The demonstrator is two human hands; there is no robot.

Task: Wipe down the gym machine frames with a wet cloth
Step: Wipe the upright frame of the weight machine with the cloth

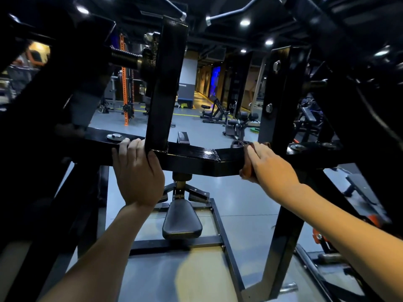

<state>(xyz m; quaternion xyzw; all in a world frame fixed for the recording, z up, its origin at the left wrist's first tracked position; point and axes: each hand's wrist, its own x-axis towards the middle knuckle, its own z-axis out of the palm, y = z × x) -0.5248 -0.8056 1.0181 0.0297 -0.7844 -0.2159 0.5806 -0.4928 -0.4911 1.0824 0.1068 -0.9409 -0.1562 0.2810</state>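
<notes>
A black horizontal crossbar [192, 158] of the gym machine frame runs across the middle of the head view, with black uprights [165, 83] rising from it. My left hand [137, 171] grips the crossbar just left of the central upright, fingers curled over its top. My right hand [268, 166] presses a brownish-orange cloth [247, 171] against the bar near the right upright [281, 101]. Most of the cloth is hidden under the hand. The bar's surface between the hands looks glossy.
Below the bar sits a black padded seat [182, 223] on a black base frame [174, 244]. Thick black frame members [43, 105] close in left and right. Beyond are a grey gym floor, an orange rack [125, 88] and benches [216, 112].
</notes>
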